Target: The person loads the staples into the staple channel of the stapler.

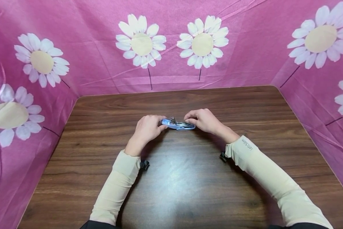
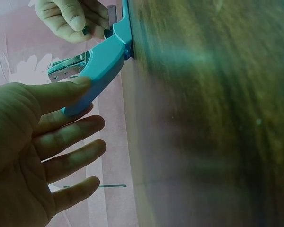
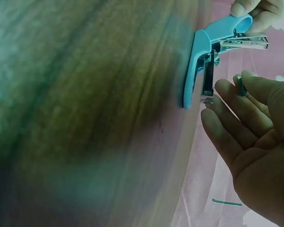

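Stapler (image 2: 102,66) opened on the table (image 1: 88,133), long axis left to right: the left hand (image 1: 149,127) pinches its raised left end; the right hand (image 1: 204,120) pinches a short strip (image 3: 241,86), probably staples, above and apart from its right half.

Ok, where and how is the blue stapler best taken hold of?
Probably take the stapler by the free end of its blue cover, coming from the left, where the left grip pinches it. The cover is folded back from the base and slants up off the table, leaving its sides free for thumb and finger. The narrow metal rail looks a poorer hold.
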`<act>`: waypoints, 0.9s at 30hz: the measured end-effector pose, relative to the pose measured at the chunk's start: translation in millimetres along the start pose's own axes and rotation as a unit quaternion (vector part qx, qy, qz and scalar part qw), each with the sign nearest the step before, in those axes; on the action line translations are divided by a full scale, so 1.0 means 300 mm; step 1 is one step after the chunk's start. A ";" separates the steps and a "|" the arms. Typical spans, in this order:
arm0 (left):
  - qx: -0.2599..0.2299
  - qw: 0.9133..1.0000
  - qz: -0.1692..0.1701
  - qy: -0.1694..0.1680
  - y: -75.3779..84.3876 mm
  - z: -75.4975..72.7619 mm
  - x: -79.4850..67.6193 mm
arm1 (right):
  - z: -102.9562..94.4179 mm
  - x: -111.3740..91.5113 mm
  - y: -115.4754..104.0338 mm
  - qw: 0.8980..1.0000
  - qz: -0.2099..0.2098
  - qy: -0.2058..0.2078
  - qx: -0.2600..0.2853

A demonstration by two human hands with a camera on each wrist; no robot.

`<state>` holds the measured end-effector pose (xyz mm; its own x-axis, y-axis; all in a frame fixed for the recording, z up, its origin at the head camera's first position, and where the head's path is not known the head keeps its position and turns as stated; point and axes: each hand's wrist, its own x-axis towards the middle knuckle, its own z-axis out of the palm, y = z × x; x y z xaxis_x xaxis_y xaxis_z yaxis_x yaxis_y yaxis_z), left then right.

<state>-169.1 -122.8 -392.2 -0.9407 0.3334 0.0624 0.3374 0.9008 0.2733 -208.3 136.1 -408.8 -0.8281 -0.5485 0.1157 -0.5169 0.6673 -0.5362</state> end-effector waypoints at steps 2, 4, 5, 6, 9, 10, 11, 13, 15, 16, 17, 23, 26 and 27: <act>0.001 1.000 0.000 0.002 0.000 0.000 -0.001 | 0.003 -0.003 0.001 1.000 0.003 -0.004 -0.003; 0.002 1.000 0.000 0.004 0.001 0.001 -0.002 | 0.006 -0.005 0.002 1.000 0.008 -0.007 -0.006; 0.002 1.000 0.000 0.004 0.001 0.001 -0.002 | 0.007 -0.006 0.002 1.000 0.010 -0.009 -0.005; 0.003 1.000 0.000 0.005 0.001 0.001 -0.002 | 0.009 -0.008 0.002 1.000 0.011 -0.010 -0.005; 0.003 1.000 0.001 0.006 0.001 0.001 -0.002 | 0.013 -0.014 0.003 1.000 0.017 -0.011 -0.007; 0.003 1.000 0.001 0.006 0.001 0.002 -0.002 | 0.014 -0.016 0.003 1.000 0.017 -0.010 -0.008; 0.004 1.000 0.001 0.006 0.001 0.002 -0.002 | 0.016 -0.018 0.004 1.000 0.017 -0.008 -0.009; 0.004 1.000 0.001 0.006 0.001 0.002 -0.002 | 0.019 -0.021 0.006 1.000 0.017 -0.005 -0.013; 0.004 1.000 0.002 0.005 0.002 0.001 -0.001 | 0.021 -0.023 0.007 1.000 0.019 -0.004 -0.015; 0.004 1.000 0.002 0.005 0.003 0.001 -0.001 | 0.023 -0.023 0.007 1.000 0.019 -0.003 -0.016; 0.004 1.000 0.003 0.005 0.003 0.001 -0.001 | 0.025 -0.024 0.007 1.000 0.019 -0.003 -0.016; 0.004 1.000 0.002 0.005 0.004 0.001 -0.002 | 0.035 -0.024 0.004 0.999 0.015 0.002 -0.033; 0.005 1.000 0.001 0.007 0.005 0.000 -0.001 | 0.036 -0.024 0.001 0.999 0.015 0.002 -0.043; 0.006 1.000 0.001 0.008 0.006 0.000 -0.001 | 0.035 -0.024 -0.001 0.999 0.016 0.002 -0.045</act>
<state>-168.3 -121.4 -391.7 -0.9402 0.3315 0.0786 0.3403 0.9029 0.2625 -199.9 134.5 -418.2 -0.8449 -0.5249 0.1026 -0.5077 0.7267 -0.4628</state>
